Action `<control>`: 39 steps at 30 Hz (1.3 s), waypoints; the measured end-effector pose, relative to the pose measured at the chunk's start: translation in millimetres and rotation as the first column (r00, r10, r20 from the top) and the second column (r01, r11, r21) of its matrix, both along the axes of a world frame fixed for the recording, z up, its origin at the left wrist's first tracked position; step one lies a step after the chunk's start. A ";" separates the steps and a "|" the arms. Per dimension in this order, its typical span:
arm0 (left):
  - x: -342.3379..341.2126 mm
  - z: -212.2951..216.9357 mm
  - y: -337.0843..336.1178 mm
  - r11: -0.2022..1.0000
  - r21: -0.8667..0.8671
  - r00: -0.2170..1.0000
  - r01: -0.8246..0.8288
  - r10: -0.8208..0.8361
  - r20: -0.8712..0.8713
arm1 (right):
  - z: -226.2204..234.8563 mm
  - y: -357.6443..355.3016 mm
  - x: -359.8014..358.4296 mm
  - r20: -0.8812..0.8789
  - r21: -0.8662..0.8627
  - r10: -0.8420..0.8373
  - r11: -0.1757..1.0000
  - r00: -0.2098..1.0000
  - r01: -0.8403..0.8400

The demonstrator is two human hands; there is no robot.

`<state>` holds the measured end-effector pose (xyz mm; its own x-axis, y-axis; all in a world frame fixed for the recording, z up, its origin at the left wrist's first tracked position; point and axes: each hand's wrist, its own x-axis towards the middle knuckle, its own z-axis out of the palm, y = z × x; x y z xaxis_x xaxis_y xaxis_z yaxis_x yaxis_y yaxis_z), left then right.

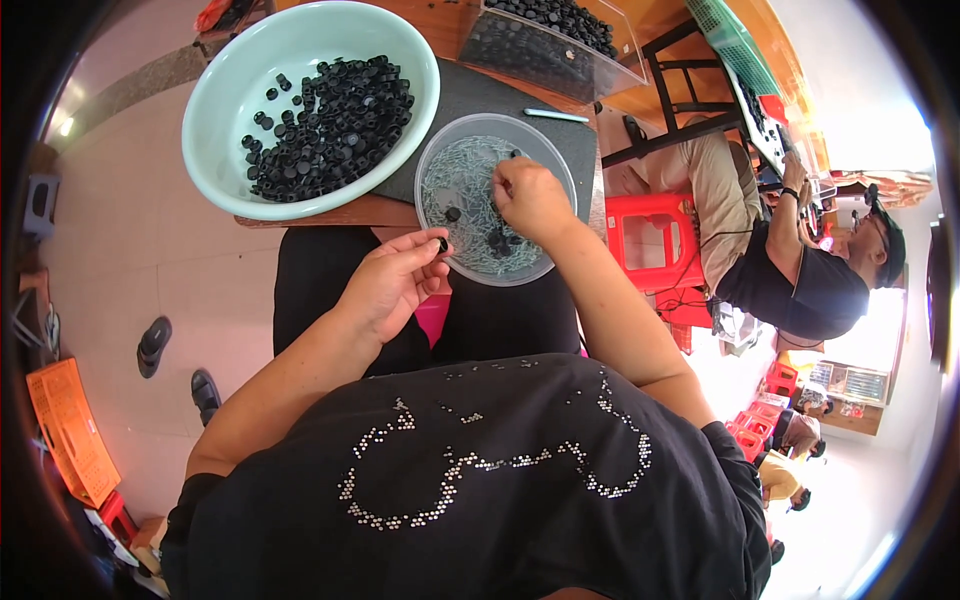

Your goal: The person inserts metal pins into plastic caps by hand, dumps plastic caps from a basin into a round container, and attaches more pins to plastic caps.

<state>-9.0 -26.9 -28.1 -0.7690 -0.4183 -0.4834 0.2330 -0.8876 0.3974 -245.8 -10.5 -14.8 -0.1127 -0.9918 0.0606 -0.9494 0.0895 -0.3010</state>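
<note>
Between the thumb and fingers of my left hand (405,280) is a small round black cap (441,244), just left of a clear round tub (428,215). Many thin pale pins or springs (462,170) lie in the tub, with a few black caps (500,240) among them. My right hand (535,200) reaches over the tub's right side, its fingertips pinched together and down at the pins. What they hold, if anything, is hidden. A large pale green basin (215,150) at the upper left holds a heap of black caps (340,130).
Under the tub lies a dark mat (470,95) with a light blue pen-like stick (556,115). A clear box (520,50) of black parts stands behind. On the right are a red stool (655,215) and a seated person (800,250). Slippers (154,345) and an orange crate (70,435) lie left.
</note>
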 end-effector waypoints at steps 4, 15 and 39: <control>-0.1 -0.6 0.6 1.000 0.000 1.000 -0.001 0.001 0.004 | -3.9 -2.6 -3.2 0.017 -0.160 0.145 0.977 0.989 -0.141; 0.9 -1.3 0.4 1.000 0.009 1.000 -0.009 0.009 0.002 | -8.0 -2.2 -0.8 -0.098 -0.087 0.163 0.981 0.982 -0.172; 1.1 3.3 0.3 0.998 -0.055 0.997 -0.010 0.006 -0.073 | 38.9 48.4 44.4 0.485 -0.198 0.024 0.977 0.874 0.083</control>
<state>-7.9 -26.6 -24.8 -0.7978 -0.4493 -0.4020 0.2703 -0.8626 0.4276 -201.4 38.0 24.1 -0.2100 -0.9585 0.1930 -0.6787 0.0009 -0.7344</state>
